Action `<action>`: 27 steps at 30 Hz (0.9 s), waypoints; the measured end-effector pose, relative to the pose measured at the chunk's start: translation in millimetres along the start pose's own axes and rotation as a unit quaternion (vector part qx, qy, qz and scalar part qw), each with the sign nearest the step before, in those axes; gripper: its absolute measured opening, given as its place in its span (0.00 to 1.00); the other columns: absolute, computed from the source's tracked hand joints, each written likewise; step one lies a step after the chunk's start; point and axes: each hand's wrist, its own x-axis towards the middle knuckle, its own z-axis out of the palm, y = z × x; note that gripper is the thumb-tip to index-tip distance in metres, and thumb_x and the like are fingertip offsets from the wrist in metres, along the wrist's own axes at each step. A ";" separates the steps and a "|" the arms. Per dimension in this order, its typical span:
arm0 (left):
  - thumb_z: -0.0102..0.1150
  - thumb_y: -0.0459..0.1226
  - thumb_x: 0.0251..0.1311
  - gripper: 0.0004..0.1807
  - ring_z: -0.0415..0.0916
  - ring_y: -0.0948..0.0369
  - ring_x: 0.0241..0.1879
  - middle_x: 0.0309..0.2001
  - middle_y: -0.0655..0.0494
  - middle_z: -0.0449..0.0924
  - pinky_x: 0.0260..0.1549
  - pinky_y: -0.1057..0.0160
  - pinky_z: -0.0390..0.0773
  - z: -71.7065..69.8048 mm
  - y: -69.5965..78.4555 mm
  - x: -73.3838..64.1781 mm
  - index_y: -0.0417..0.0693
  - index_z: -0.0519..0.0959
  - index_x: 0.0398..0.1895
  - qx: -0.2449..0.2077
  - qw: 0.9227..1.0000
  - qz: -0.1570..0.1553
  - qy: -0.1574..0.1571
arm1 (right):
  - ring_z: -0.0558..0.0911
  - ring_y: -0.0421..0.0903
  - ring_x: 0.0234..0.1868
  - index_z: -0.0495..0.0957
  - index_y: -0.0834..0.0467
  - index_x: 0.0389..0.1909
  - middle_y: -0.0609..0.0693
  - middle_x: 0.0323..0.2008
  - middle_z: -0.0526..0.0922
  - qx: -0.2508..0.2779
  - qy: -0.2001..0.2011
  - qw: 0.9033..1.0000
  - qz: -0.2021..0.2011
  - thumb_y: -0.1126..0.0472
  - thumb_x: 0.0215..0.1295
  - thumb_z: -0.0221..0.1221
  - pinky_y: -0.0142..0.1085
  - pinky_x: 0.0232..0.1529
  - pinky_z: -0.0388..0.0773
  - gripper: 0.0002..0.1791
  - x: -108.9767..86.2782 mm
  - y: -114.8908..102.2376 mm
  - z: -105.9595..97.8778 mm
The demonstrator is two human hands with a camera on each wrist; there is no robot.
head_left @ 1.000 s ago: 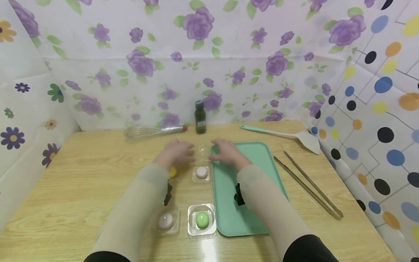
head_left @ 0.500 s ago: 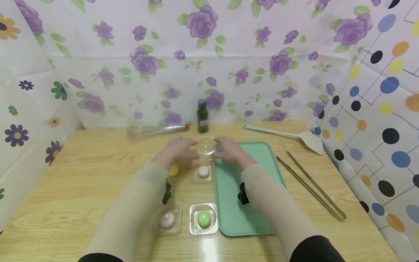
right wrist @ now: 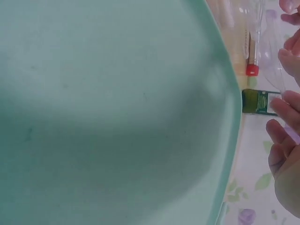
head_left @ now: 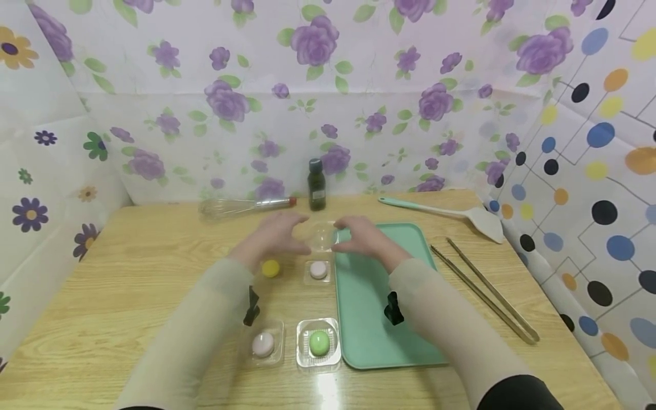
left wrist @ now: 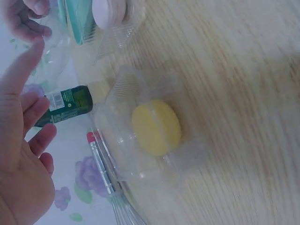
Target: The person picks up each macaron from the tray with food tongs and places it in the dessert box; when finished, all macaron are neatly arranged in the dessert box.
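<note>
A clear plastic dome lid (head_left: 323, 236) is raised between both hands, beyond the macarons. The left hand (head_left: 277, 233) curves its fingers and thumb around the lid's left side, with fingertips at its edge. From the other side the right hand (head_left: 361, 236) holds the lid's right edge over the tray's far left corner. The left wrist view shows a yellow macaron (left wrist: 157, 127) in a clear plastic container below the left hand. A pale pink macaron (head_left: 318, 270) lies in its clear container just nearer than the lid. Exact finger contact is hard to see through the clear plastic.
A green tray (head_left: 384, 330) lies under the right forearm. Nearer stand a green macaron (head_left: 319, 343) and another pink macaron (head_left: 263, 344) in clear containers. A dark green bottle (head_left: 316, 185) and whisk (head_left: 246, 206) are behind; a spatula (head_left: 441, 209) and tongs (head_left: 487, 290) lie right.
Both hands stay around the lid. The left forearm has shifted slightly left, uncovering more of the yellow macaron, and the right forearm slightly right. The lid shows more plainly between the hands.
</note>
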 end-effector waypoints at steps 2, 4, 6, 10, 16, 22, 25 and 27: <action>0.70 0.55 0.42 0.51 0.53 0.48 0.67 0.68 0.47 0.60 0.66 0.45 0.47 1.1 1.1 -0.5 0.47 0.59 0.69 0.014 1.000 0.003 -0.007 | 0.71 0.51 0.58 0.69 0.61 0.60 0.54 0.57 0.75 -0.003 -0.002 1.000 -0.006 0.47 0.54 0.66 0.43 0.61 0.65 0.35 -1.6 -1.1 0.1; 0.70 0.57 0.40 0.54 0.51 0.47 0.68 0.69 0.46 0.58 0.66 0.44 0.46 2.3 2.7 -0.9 0.46 0.57 0.70 0.029 0.999 0.007 -0.011 | 0.71 0.51 0.58 0.69 0.61 0.60 0.54 0.57 0.75 0.000 -0.003 1.000 -0.013 0.47 0.54 0.66 0.43 0.61 0.66 0.36 -3.3 -2.7 0.0; 0.71 0.57 0.39 0.55 0.52 0.47 0.67 0.68 0.46 0.58 0.66 0.44 0.46 3.5 3.6 -1.3 0.45 0.57 0.70 0.039 0.999 0.013 -0.007 | 0.72 0.50 0.58 0.69 0.60 0.61 0.53 0.57 0.74 0.007 -0.003 1.000 -0.015 0.47 0.54 0.66 0.42 0.60 0.67 0.36 -5.3 -4.3 -0.3; 0.72 0.54 0.39 0.52 0.54 0.48 0.66 0.67 0.47 0.60 0.65 0.45 0.49 7.3 4.3 -2.0 0.44 0.60 0.68 0.033 0.999 0.020 0.008 | 0.72 0.50 0.57 0.68 0.58 0.62 0.52 0.57 0.74 0.024 -0.003 1.000 -0.017 0.47 0.54 0.66 0.42 0.57 0.69 0.36 -9.8 -7.8 -1.9; 0.73 0.54 0.36 0.55 0.54 0.48 0.66 0.67 0.46 0.60 0.66 0.46 0.48 13.2 5.9 -0.8 0.44 0.58 0.68 0.037 0.999 0.027 0.026 | 0.72 0.50 0.57 0.67 0.59 0.63 0.54 0.58 0.73 0.035 0.011 0.999 -0.031 0.49 0.54 0.66 0.42 0.57 0.70 0.37 -13.8 -9.8 -4.7; 0.73 0.52 0.37 0.54 0.55 0.47 0.65 0.66 0.45 0.61 0.65 0.46 0.50 13.9 8.6 -3.2 0.43 0.58 0.68 0.037 0.998 0.026 0.038 | 0.73 0.49 0.56 0.66 0.59 0.64 0.53 0.58 0.73 0.048 0.016 0.997 -0.051 0.50 0.53 0.67 0.42 0.55 0.71 0.38 -15.7 -6.9 -3.6; 0.72 0.51 0.37 0.52 0.56 0.47 0.65 0.66 0.46 0.61 0.65 0.46 0.51 13.0 9.3 -4.7 0.43 0.59 0.67 0.037 0.998 0.023 0.045 | 0.73 0.50 0.55 0.62 0.56 0.66 0.52 0.57 0.73 0.077 0.021 0.996 -0.050 0.50 0.53 0.67 0.43 0.54 0.72 0.41 -17.0 -4.9 -2.3; 0.72 0.51 0.38 0.52 0.56 0.47 0.65 0.66 0.46 0.61 0.65 0.45 0.51 12.1 9.5 -5.8 0.42 0.59 0.67 0.034 0.998 0.024 0.052 | 0.73 0.52 0.55 0.60 0.54 0.68 0.51 0.56 0.74 0.104 0.023 0.994 -0.038 0.50 0.54 0.67 0.44 0.52 0.73 0.42 -18.7 -4.4 -1.9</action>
